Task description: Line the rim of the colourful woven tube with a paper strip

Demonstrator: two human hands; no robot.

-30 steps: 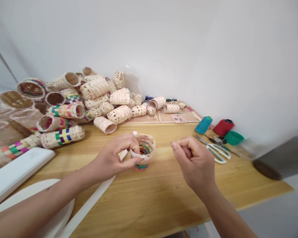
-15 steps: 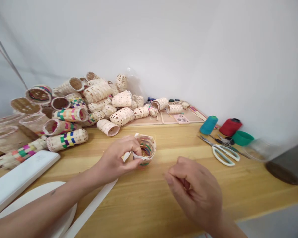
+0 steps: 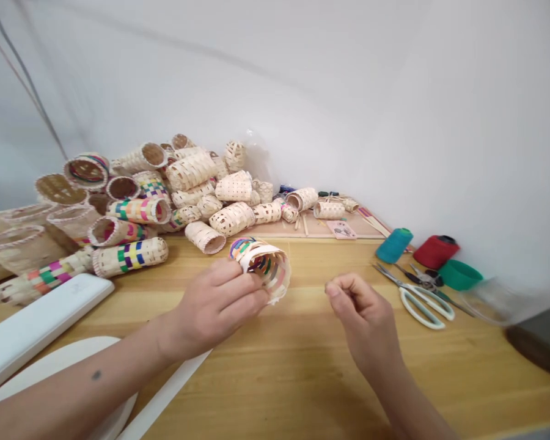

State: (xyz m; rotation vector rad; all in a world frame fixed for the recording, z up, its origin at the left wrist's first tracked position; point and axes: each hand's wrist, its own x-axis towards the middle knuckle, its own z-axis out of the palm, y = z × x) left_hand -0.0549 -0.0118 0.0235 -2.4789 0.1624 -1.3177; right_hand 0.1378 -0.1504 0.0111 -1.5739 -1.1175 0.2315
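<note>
A small woven basket, with coloured bands and a pale strip round its rim, is in my left hand. That hand is closed on the rim's near left side, and the basket's mouth faces right and toward me. Its bottom points to the back left. My right hand is held to the right of the basket, apart from it, with thumb and forefinger pinched together. Whatever is between those fingertips is too small to make out. A long white strip lies on the table below my left forearm.
A heap of woven baskets fills the back left. Scissors, a blue thread spool, a red spool and a green ring lie at the right. A white oblong device and a round white board are at the near left.
My left hand has tipped the basket from nearly upright onto its side, mouth toward the right. My right hand has turned, its pinched fingertips now pointing up and left.
</note>
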